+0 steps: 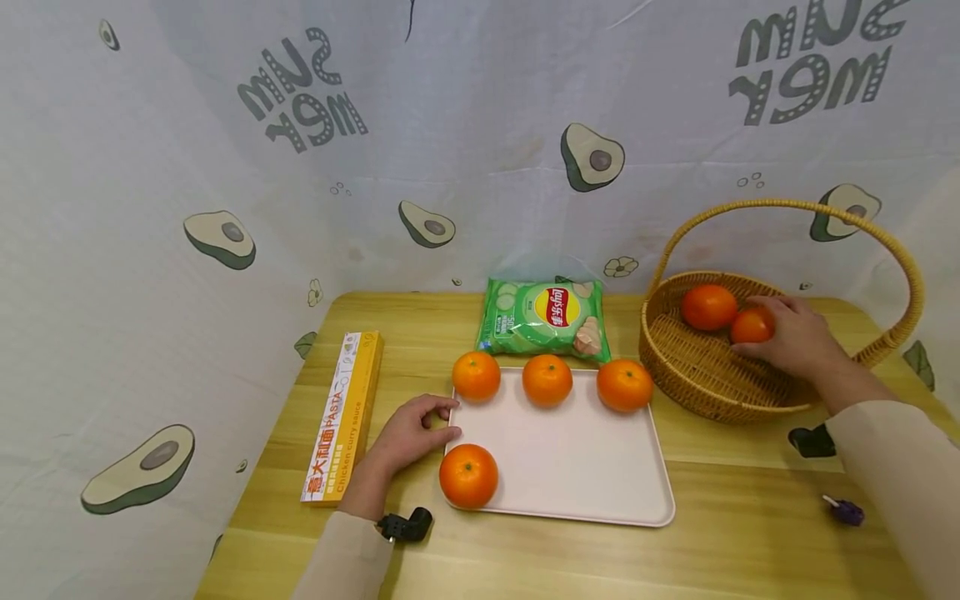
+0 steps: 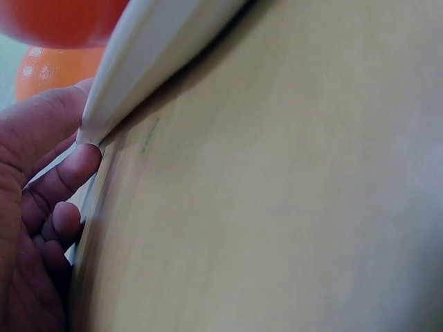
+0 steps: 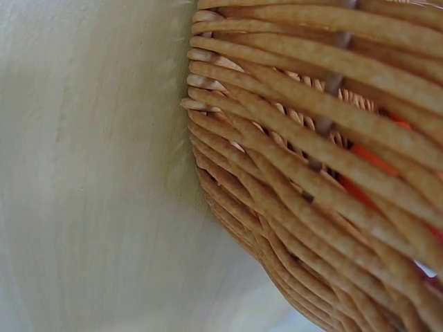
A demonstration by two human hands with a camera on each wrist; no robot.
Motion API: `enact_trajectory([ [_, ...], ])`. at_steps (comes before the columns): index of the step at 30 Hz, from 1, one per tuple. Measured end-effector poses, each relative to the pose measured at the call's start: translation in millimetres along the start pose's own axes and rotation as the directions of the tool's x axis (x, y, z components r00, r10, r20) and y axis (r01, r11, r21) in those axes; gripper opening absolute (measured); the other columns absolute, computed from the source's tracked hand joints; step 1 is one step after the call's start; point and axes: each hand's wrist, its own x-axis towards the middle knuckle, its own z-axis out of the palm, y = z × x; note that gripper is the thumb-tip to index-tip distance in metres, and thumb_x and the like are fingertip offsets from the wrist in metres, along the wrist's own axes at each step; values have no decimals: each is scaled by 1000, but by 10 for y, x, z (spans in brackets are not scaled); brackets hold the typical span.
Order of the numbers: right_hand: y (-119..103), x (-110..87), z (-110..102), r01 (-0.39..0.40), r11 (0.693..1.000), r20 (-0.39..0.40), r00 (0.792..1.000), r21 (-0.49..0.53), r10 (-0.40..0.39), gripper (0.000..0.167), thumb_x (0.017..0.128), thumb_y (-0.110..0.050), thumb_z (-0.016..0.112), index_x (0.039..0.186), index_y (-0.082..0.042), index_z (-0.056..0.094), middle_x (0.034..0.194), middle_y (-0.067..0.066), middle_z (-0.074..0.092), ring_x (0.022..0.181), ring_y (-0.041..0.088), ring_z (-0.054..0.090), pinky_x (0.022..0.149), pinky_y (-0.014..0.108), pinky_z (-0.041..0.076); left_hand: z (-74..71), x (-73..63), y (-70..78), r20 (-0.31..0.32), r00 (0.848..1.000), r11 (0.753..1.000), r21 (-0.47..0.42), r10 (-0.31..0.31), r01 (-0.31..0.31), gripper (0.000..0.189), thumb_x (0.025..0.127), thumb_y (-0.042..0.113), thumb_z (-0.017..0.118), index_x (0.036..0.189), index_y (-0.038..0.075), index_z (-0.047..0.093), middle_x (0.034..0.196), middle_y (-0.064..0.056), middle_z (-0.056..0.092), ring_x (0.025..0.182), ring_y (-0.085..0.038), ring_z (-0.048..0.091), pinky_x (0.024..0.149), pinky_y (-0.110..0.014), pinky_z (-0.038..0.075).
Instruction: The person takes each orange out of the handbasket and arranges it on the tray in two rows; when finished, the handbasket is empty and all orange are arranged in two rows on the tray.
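My right hand (image 1: pixel 797 337) reaches into a wicker basket (image 1: pixel 686 379) and grips an orange (image 1: pixel 752 324), thumb in front and fingers behind. Another orange (image 1: pixel 708 307) lies beside it in the basket. The right wrist view shows only woven basket wall (image 3: pixel 291 152) and tabletop, so the grip is hidden there. At the left edge of a white tray (image 1: pixel 566 458), my left hand (image 1: pixel 411 433) pinches the rim (image 2: pixel 131 66) between thumb and fingers. The tray carries oranges along its far side, at left (image 1: pixel 476 377), middle (image 1: pixel 547 381) and right (image 1: pixel 625 385), and one orange (image 1: pixel 468 476) at the near left corner.
A green chip bag (image 1: pixel 543 319) lies behind the tray. Left of my left hand is a yellow pasta box (image 1: pixel 343 417). A small purple object (image 1: pixel 844 510) rests near my right forearm. The basket's tall handle (image 1: pixel 780 202) arches over its opening. A printed curtain (image 1: pixel 450 150) hangs behind the table.
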Motion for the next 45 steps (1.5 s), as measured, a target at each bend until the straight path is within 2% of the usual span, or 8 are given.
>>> enact_trajectory([
  [14,29,-2,-21,-22,1000,40,999,-11,22,73,91,-24,74,140,14,35,133,49,30,118,66,32,94,78,30,-6,-1,-3,10,1000,1000,-9,4,-4,34,87,30,81,119,24,73,102,4,64,84,-16,50,74,-26,40],
  [24,32,2,-18,-21,1000,31,999,-13,21,71,89,-24,75,138,13,39,130,48,33,115,65,35,92,78,33,-13,-10,23,9,1000,1000,-2,-1,1,34,87,28,82,120,23,74,102,5,64,84,-15,49,73,-26,40],
  [37,19,-8,-39,-21,1000,28,999,-15,22,71,89,-24,74,139,13,38,132,50,32,115,67,36,92,79,34,-9,-9,20,13,1000,1000,-2,-5,5,34,87,29,81,120,24,73,102,5,64,86,-16,49,75,-27,40],
  [45,-61,-55,-97,-42,999,22,999,-11,42,76,92,-28,74,142,12,34,138,50,28,119,66,34,95,79,33,4,-4,-7,11,1000,1000,4,-13,13,34,87,30,81,119,25,73,103,5,64,87,-16,50,76,-28,41],
])
